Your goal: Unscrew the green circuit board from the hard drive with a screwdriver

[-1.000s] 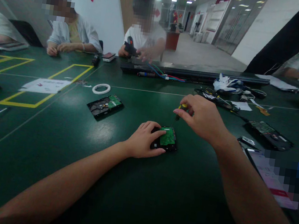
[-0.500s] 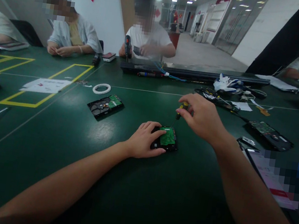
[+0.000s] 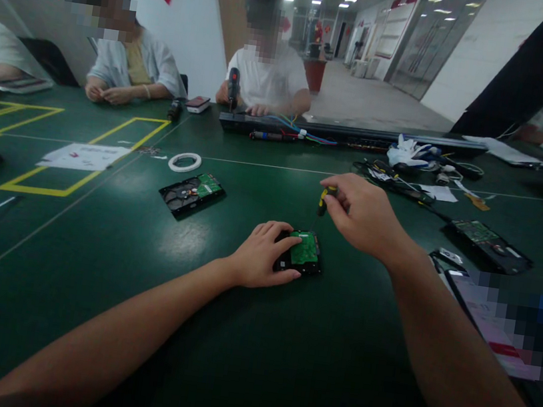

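A hard drive with a green circuit board (image 3: 306, 251) lies flat on the dark green table (image 3: 209, 356). My left hand (image 3: 265, 256) grips its left side, thumb along the near edge and fingers over the top. Above the drive's far edge, my right hand (image 3: 364, 213) has its fingers closed round the yellow and black handle of a small screwdriver (image 3: 324, 201). The thin shaft points down at the far edge of the board; whether the tip sits in a screw is too small to tell.
Another hard drive (image 3: 192, 195) and a white tape roll (image 3: 185, 162) lie to the left. At the right are a third drive (image 3: 490, 246) and a tablet-like screen (image 3: 492, 322). Across the table, a person holds a power screwdriver (image 3: 232, 87) at a long black bar (image 3: 361, 137).
The screwdriver handle stands more upright, and my right fingers have shifted slightly round it. Across the table, the person's hand has lowered to the black bar. My left hand has stayed put.
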Tool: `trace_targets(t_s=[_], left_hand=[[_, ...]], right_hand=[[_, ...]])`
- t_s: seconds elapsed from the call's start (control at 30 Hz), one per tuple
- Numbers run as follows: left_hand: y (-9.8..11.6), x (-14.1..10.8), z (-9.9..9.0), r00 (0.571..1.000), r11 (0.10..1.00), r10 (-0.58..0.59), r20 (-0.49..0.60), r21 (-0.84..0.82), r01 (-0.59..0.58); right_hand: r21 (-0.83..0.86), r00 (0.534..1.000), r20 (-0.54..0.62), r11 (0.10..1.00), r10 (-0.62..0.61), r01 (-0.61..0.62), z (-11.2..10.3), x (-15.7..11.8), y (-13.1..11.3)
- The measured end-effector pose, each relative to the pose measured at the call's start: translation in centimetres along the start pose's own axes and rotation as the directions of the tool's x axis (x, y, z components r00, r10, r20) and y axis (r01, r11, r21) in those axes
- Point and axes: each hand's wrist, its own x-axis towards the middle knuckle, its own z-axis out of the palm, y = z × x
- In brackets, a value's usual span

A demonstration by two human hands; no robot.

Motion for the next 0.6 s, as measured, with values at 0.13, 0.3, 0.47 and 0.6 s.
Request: trace_targets(t_s=[0.13, 0.3, 0.47, 0.6], left_hand=[[-0.06, 0.01, 0.06, 1.000, 1.000, -0.003, 0.001, 0.002, 0.003], [-0.10, 0.01, -0.02, 1.000, 1.000, -0.004, 0.015, 0.010, 0.004], [0.01, 0.02, -0.14, 1.000, 1.000, -0.006, 0.025, 0.019, 0.006], [-0.04, 0.00, -0.06, 1.000, 1.000, -0.005, 0.019, 0.009, 0.005]], right_hand=[[-0.016, 1.000, 0.003, 0.999, 0.027, -0.027, -0.12, 0.05, 0.03], [-0.038, 0.998, 0.013, 0.998, 0.058, -0.058, -0.45, 0.09, -0.19], [-0.100, 0.993, -0.010, 0.988, 0.114, -0.114, -0.44, -0.03, -0.08], [-0.129, 0.991, -0.027, 0.982, 0.133, -0.135, -0.42, -0.09, 0.04]])
